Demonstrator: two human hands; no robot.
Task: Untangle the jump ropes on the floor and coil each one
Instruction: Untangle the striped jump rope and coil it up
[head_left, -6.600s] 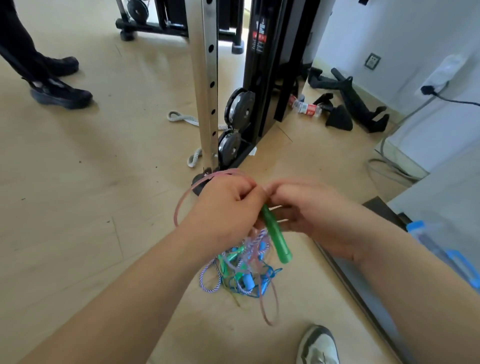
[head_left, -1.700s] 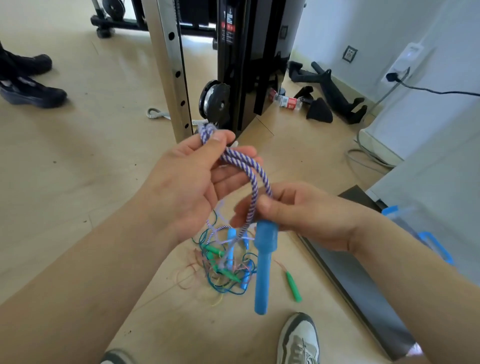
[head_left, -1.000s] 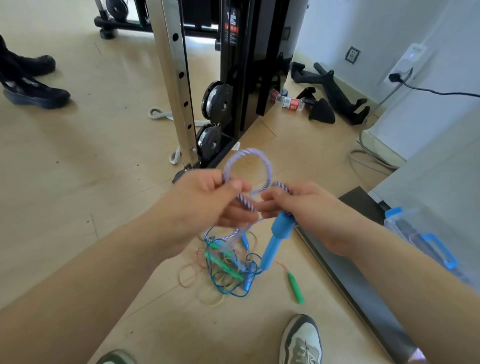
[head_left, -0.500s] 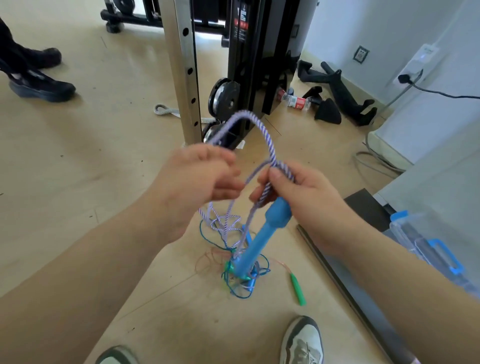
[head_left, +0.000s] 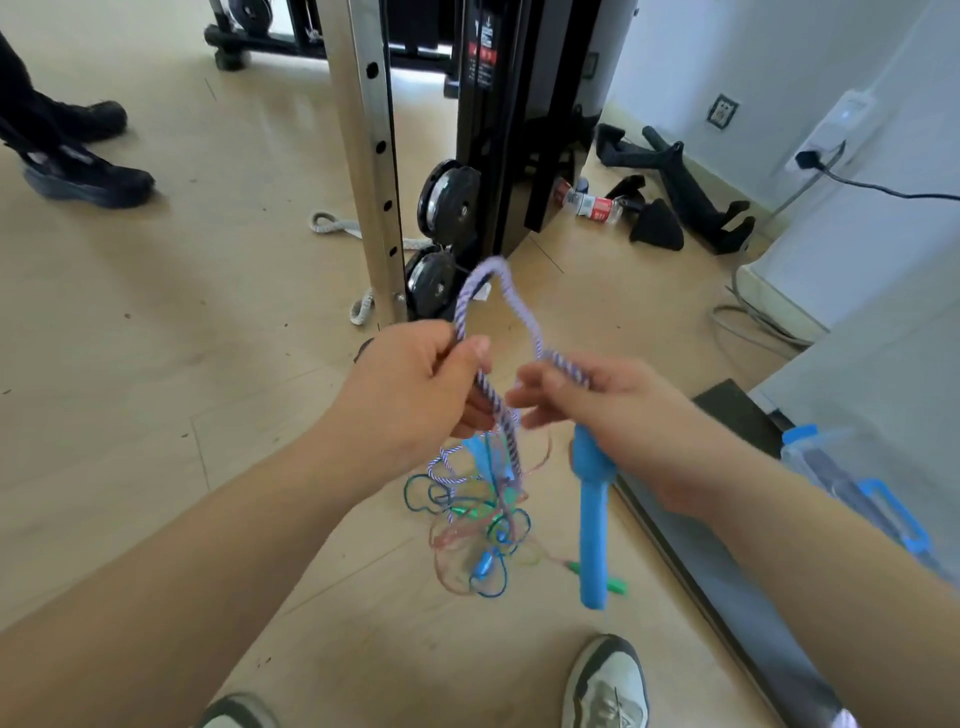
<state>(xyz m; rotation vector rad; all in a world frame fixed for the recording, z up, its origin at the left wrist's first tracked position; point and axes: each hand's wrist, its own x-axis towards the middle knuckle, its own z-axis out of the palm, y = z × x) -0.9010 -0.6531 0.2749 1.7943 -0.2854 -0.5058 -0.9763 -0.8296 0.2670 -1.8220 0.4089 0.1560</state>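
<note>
A purple-and-white braided jump rope (head_left: 511, 304) arches in a loop between my two hands. My left hand (head_left: 415, 384) pinches one side of that loop, and the rope runs down from it to the floor. My right hand (head_left: 597, 405) grips the other side together with the top of the rope's blue handle (head_left: 592, 530), which hangs down. Below the hands a tangle of thin blue, green and pink ropes (head_left: 478, 525) lies on the floor, with the braided rope's tail leading into it. A green handle (head_left: 615, 587) lies partly behind the blue handle.
A metal gym rack upright (head_left: 371, 156) and black weight machine (head_left: 498, 130) stand just beyond my hands. My shoes (head_left: 608, 686) are at the bottom edge. Another person's black shoes (head_left: 83, 171) are at far left. A clear bin with blue latches (head_left: 862, 493) sits right.
The blue handle now hangs straight down from my right hand instead of slanting left into the tangle. The rope loop between my hands has narrowed. The green handle stays on the floor.
</note>
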